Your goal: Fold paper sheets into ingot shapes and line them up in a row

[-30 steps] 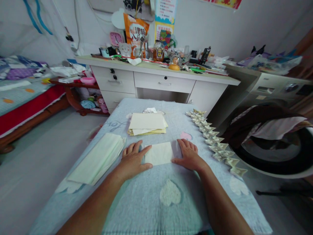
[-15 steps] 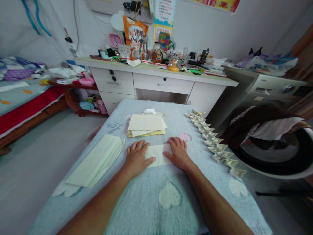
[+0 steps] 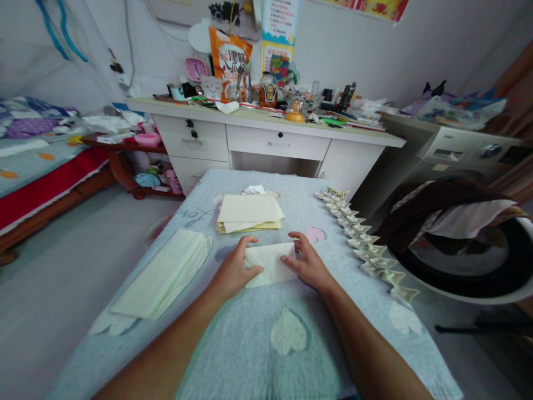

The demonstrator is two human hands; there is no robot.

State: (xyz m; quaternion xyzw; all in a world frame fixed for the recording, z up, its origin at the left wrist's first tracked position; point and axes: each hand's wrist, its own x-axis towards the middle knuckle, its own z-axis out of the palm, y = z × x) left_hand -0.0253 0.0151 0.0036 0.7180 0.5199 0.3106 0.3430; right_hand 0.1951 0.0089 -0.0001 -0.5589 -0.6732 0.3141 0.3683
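"Paper sheet (image 3: 270, 265), pale and oblong, at the middle of the frame. It's on the cloth-covered bench (image 3: 233, 350), between the two hands."

"How are those hands set?"

"The left hand (image 3: 236, 271) curves around the sheet's left end, thumb over its face and fingers bent by the far edge. The right hand (image 3: 310, 264) has its thumb over the sheet, fingers curled near the far right corner."

"Is either one gripping it?"

"Can't tell from here. Both are half curled, neither spread wide."

"And the pile just beyond?"

"A paper stack (image 3: 249, 209), cream on top, yellowish underneath, with a crumpled tissue (image 3: 254, 190) behind it. Left of centre, a folded bundle (image 3: 160, 275) lies slantwise."

"I like that row of folded shapes (image 3: 361, 240) on the right."

"It runs down the bench's right side, close together, a patterned one at the far end."

"Busy room, too."

"Yes: an orange bag (image 3: 230, 55) and a jar (image 3: 268, 91) on the white drawer unit (image 3: 278, 141) at the top, a bed (image 3: 54, 183) at the left edge, a washing machine (image 3: 420, 150) at the right."
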